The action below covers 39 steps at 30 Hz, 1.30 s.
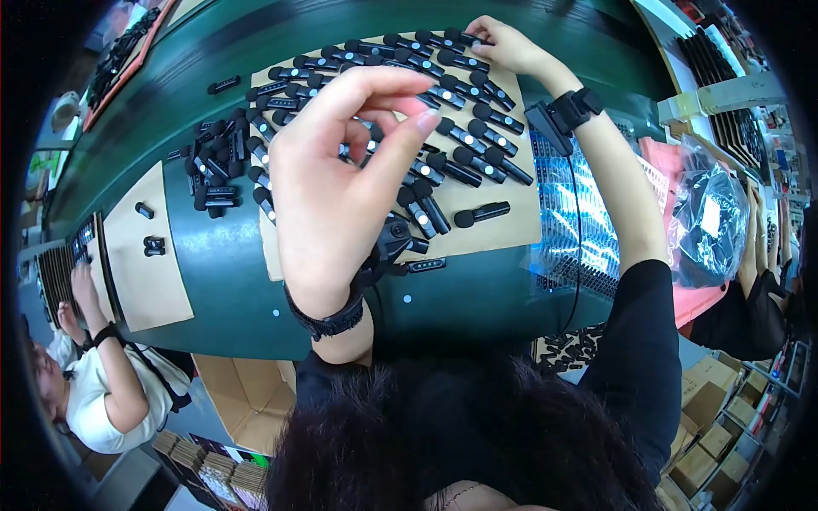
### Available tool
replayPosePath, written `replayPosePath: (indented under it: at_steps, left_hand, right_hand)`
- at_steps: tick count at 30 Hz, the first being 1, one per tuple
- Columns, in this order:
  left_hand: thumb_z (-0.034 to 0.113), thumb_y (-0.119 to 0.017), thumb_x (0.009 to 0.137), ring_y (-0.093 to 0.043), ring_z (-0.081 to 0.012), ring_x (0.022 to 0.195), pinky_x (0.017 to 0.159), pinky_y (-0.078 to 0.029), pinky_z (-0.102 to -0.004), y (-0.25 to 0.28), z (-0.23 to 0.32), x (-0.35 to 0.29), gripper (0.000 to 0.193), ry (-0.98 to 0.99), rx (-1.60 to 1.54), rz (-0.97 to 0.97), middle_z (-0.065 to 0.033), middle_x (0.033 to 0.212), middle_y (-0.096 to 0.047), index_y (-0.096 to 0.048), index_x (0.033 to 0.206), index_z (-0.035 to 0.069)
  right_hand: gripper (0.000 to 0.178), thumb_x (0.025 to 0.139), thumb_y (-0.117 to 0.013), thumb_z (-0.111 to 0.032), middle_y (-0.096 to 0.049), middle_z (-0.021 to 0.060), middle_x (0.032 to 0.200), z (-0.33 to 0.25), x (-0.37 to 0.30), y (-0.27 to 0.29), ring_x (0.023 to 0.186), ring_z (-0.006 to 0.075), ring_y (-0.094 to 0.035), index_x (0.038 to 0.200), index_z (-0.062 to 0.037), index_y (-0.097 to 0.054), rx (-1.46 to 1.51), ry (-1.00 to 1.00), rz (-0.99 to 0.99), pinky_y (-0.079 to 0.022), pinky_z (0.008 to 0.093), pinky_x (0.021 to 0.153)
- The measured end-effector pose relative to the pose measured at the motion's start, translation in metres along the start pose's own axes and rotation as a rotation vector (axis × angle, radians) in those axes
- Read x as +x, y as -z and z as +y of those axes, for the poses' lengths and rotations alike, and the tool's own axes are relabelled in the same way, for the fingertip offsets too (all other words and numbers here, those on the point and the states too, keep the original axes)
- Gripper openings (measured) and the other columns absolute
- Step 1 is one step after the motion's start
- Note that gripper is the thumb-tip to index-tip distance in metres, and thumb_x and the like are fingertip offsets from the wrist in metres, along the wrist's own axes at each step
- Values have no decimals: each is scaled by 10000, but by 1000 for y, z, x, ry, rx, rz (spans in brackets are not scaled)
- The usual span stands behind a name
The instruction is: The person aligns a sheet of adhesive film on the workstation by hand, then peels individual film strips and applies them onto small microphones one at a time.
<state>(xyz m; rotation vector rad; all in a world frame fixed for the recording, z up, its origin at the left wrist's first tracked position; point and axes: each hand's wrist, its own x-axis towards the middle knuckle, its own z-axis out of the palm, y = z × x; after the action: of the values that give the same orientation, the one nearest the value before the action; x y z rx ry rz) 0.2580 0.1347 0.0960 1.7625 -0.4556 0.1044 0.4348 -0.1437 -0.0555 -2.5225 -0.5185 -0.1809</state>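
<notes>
Seen from the head camera, a worker's left hand (341, 170) is raised above a green worktop (221, 281), fingers (400, 140) loosely curled, thumb and forefinger nearly pinched; whether they grip anything cannot be told. The right hand (503, 47) reaches to the far edge of a cardboard sheet (503, 226), fingertips resting on the rows of small black clip microphones (469, 136). A loose heap (217, 170) lies just off the sheet's left edge, with bare worktop along the near rim.

Black sleeves (643, 341), black wristbands (328, 324).
</notes>
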Motion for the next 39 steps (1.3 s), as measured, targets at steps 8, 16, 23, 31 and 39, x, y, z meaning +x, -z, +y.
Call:
replayPosePath:
  at_steps: [8,16,23,31,39]
  left_hand:
    - [-121,-584,712,-521,-90,749,654,-402,-165,6,1,-8,282,-91,-97,-9,-104,928,-563,-538,986,-78]
    - [-157,-593,659,-532,-105,742,660,-423,-187,2,11,-11,364,-64,-311,-61,-117,936,-554,-514,1005,-77]
    - [-161,-600,624,-537,-109,709,659,-442,-205,-2,20,-16,455,45,-394,45,-89,902,-517,-480,1053,-67]
    - [-170,-588,626,-533,-98,666,630,-441,-187,-8,15,-11,476,68,-472,31,-73,887,-474,-462,1073,-64]
    - [-172,-583,630,-530,-88,651,608,-440,-175,-11,14,-8,476,60,-465,-9,-71,886,-466,-458,1077,-64]
  right_hand:
    - [213,881,-454,-144,-506,6,662,-143,-53,80,573,74,-485,1020,-9,-542,799,-158,256,-408,200,541]
    - [254,824,-523,-93,-510,33,611,-183,-122,75,495,85,-509,1046,31,-507,1439,-22,112,-426,165,479]
    - [267,763,-603,-38,-630,115,820,-214,-117,61,595,122,-613,1029,-9,-586,1129,-110,162,-490,193,535]
    - [303,659,-612,101,-612,145,841,-238,-129,62,580,149,-589,959,91,-570,634,-16,336,-464,185,489]
    - [415,518,-760,-66,-623,92,779,-234,-131,65,647,120,-579,890,54,-622,267,212,483,-440,185,567]
